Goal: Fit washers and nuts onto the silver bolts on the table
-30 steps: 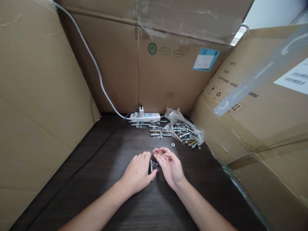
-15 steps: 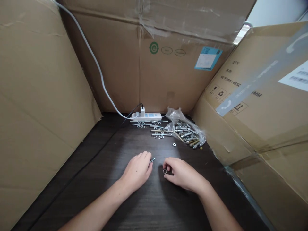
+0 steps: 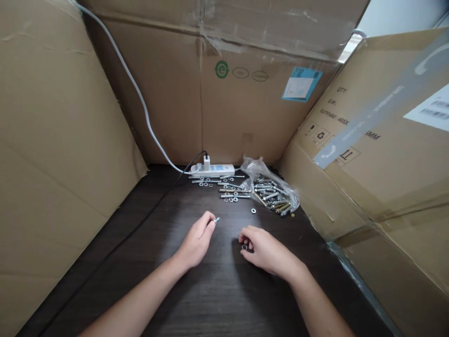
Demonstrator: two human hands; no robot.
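Note:
My left hand is closed on a short metal bolt, whose end sticks out to the right past the fingertips. Across from it, my right hand has its fingers curled round a small metal ring that shows between thumb and fingers. Beyond both hands, a single nut lies on the dark table. Several bolts lie in rows farther back, with loose washers and nuts among them. A clear plastic bag holding many bolts lies to their right.
A white power strip with a plugged-in charger stands against the back cardboard wall. A black cable crosses the table's left side, and a white cable hangs down the back. Cardboard also encloses both sides.
My left hand has moved up and slightly left with the bolt and turned, showing its thumb side. The ring has shifted slightly right and deeper between my right fingers.

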